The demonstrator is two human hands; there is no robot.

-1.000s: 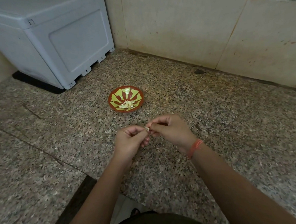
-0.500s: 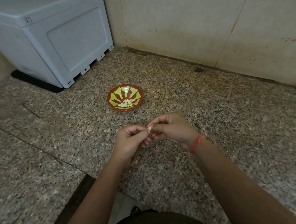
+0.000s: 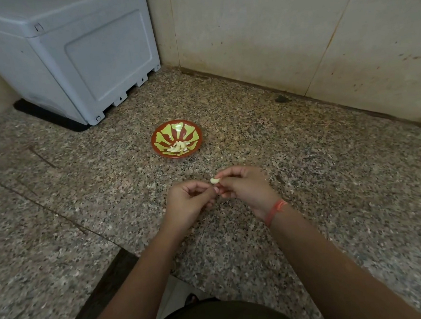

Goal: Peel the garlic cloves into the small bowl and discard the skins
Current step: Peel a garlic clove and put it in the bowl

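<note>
Since the earlier frames the garlic clove (image 3: 214, 180) had come clear of the joined fingertips and stood exposed, pale and bare, where before both hands had closed over it.

At far left a grey plastic cabinet (image 3: 75, 56) stood on a black mat (image 3: 51, 118) against the wall (image 3: 270, 32). Right of it, on the speckled stone surface (image 3: 328, 164), sat the small bowl (image 3: 168, 132) in red and green, with several peeled cloves (image 3: 178, 146) lying in its near side. Nearer the camera, the left hand (image 3: 186, 205) was held above the surface with fingers curled and its thumb tip against the right hand's fingers. Whether it pinched any skin could not be told. Just right of it the right hand (image 3: 245, 189) pinched the garlic clove between thumb and forefinger, near the bowl but apart from it. An orange band (image 3: 275, 210) circled the right wrist.
</note>
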